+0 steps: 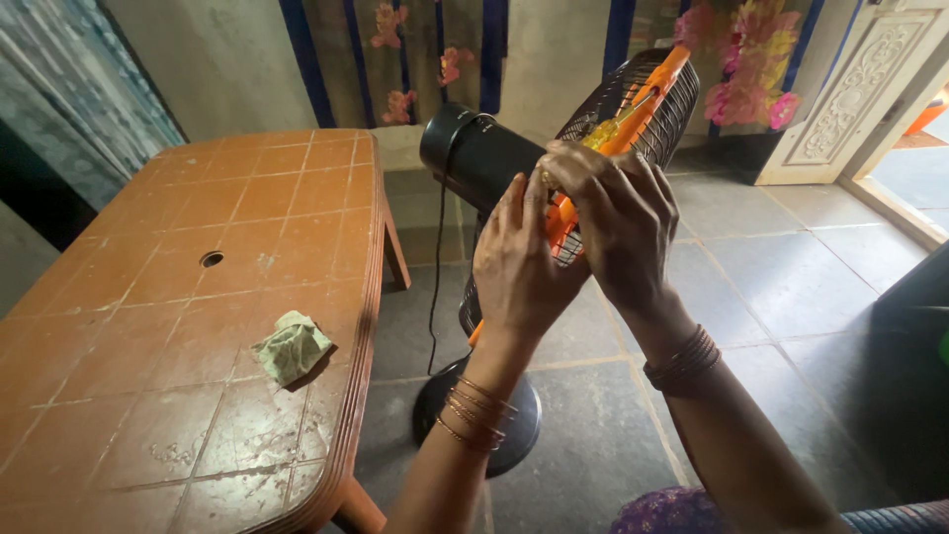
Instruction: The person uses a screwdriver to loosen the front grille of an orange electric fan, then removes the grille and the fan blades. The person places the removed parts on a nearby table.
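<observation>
A black pedestal fan (480, 150) with a wire grille and orange rim stands on the stone floor, its round base (522, 415) below my arms. My left hand (519, 262) presses against the back of the grille near the orange rim. My right hand (613, 213) grips a screwdriver with a yellow and orange handle (605, 132), held against the grille just behind the black motor housing. Both wrists wear bangles. The screwdriver tip is hidden by my fingers.
A brown plastic table (178, 287) with a tile pattern stands at the left, a crumpled green cloth (292, 346) lying near its right edge. The fan's black cord (436, 277) hangs down beside the table. A carved white door (860, 79) is open at the far right.
</observation>
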